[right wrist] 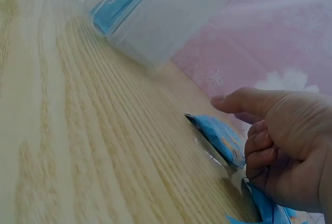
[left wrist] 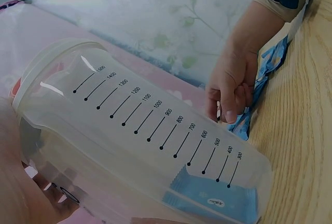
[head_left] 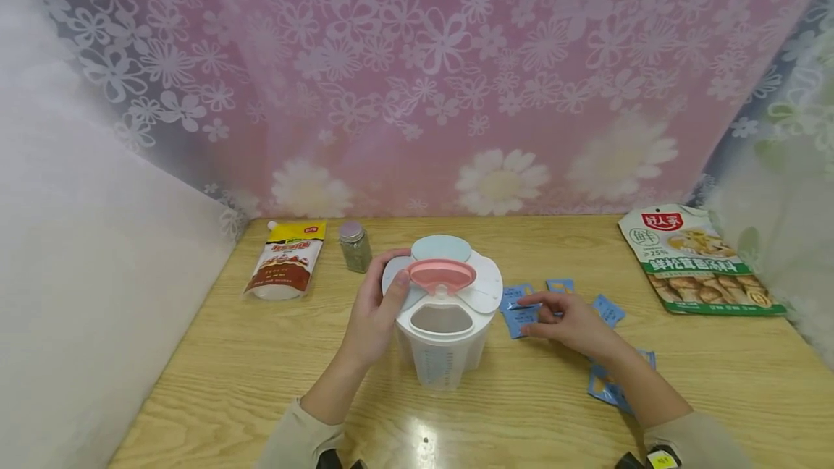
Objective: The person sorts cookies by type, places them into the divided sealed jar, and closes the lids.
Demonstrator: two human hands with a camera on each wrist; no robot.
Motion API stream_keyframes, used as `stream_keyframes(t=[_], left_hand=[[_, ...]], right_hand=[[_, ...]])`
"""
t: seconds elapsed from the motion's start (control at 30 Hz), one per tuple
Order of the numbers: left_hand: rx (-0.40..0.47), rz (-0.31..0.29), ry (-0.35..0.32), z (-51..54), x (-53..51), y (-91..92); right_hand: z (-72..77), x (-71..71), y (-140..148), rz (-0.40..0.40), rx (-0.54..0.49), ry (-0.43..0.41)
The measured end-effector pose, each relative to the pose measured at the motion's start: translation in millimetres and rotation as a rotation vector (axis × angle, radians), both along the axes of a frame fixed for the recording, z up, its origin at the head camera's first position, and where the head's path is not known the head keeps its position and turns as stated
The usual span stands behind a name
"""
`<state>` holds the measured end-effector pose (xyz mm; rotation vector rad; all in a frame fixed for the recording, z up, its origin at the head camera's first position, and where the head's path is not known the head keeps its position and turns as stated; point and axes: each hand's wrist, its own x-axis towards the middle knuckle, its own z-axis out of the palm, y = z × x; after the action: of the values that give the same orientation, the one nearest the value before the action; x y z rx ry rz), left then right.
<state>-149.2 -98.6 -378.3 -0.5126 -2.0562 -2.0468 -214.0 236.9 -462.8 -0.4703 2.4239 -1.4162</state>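
At the left hand [head_left: 376, 311], the colourless container [head_left: 439, 366] carries black scale marks [left wrist: 149, 139], a white lid [head_left: 483, 284], a pink flap [head_left: 444, 277] and a pale-blue cap [head_left: 441, 247]. Sachets [head_left: 520, 323] by the right hand [head_left: 573, 320] are blue with orange touches. Beyond both hands, white flowers [head_left: 502, 183] pattern pink cloth [head_left: 391, 147]; beneath the hands, the desk [head_left: 260, 375] shows yellowish-tan wood grain.

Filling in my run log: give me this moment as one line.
left hand: holds lidded container | right hand: close to blue packets on table | inside container: blue packet

wood table [head_left: 274, 360] | on it: container [head_left: 439, 364] | blue packets [head_left: 521, 320] | pouch [head_left: 285, 264] | lidded jar [head_left: 356, 250] | large bag [head_left: 700, 263]
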Motion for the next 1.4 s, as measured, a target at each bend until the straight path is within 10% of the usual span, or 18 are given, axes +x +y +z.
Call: stream_keyframes(t=[0.77,1.4], left_hand=[[0.019,-0.016,-0.03,-1.9,-1.5,-0.9],[-0.005,-0.008,-0.019,-0.6,-1.1,-1.1]], right_hand=[[0.1,2.7,-6.7,0.004,0.151,0.056],[5.7,4.6,-9.5,-0.032,0.01,0.101]])
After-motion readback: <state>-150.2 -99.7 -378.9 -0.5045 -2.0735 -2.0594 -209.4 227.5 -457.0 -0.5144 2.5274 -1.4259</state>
